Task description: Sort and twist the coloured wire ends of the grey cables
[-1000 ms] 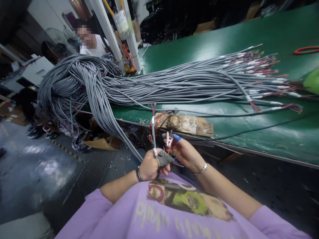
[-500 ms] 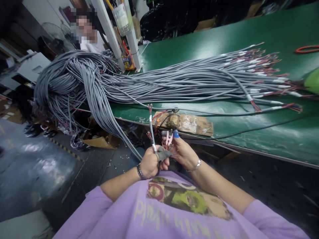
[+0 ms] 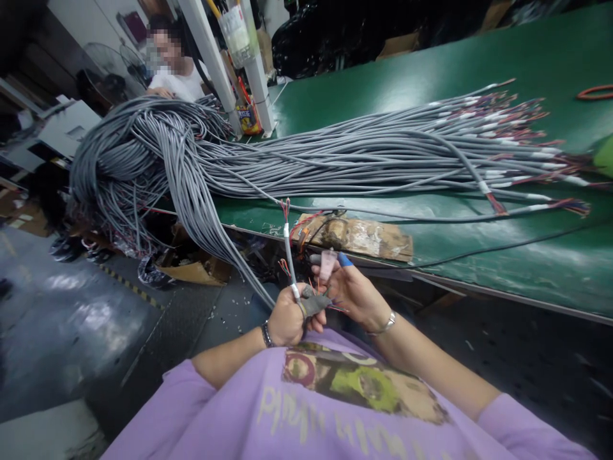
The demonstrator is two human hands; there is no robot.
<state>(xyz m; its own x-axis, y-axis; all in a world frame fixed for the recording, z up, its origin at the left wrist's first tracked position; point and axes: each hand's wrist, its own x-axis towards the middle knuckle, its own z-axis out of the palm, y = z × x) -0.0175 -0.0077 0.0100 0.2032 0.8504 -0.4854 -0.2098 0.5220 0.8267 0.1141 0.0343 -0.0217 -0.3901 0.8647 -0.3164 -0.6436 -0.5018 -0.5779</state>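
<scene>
Clip (image 3: 327,265) turned broad-face-on in the right hand (image 3: 357,294)

Half a second ago it showed its crossed profile; now a flat pink side faces the camera. Farther off, an arm of the co-worker (image 3: 179,80) has come into view.

The right hand is nearly closed, pinching the clip between a blue-covered digit and a grey-covered one. The left hand (image 3: 290,316) is curled tight around a grey cable (image 3: 289,250), its grey-covered thumb pointing toward the right hand; thin coloured wires poke out between the two. The cable stands up from the fist, just short of the bench, with a white band and bare coloured wires at its top.

Just beyond lies a board (image 3: 383,239) on the edge of the green bench (image 3: 383,96). Behind it, a pile (image 3: 335,166) of grey cables stretches across, banded white at the right ends; one bunch hangs down toward the left hand.

Lettering on the purple shirt (image 3: 230,409) is brushy and cannot be read surely. A bright packet (image 3: 249,120) by the white post (image 3: 261,92) carries print too small to tell.
</scene>
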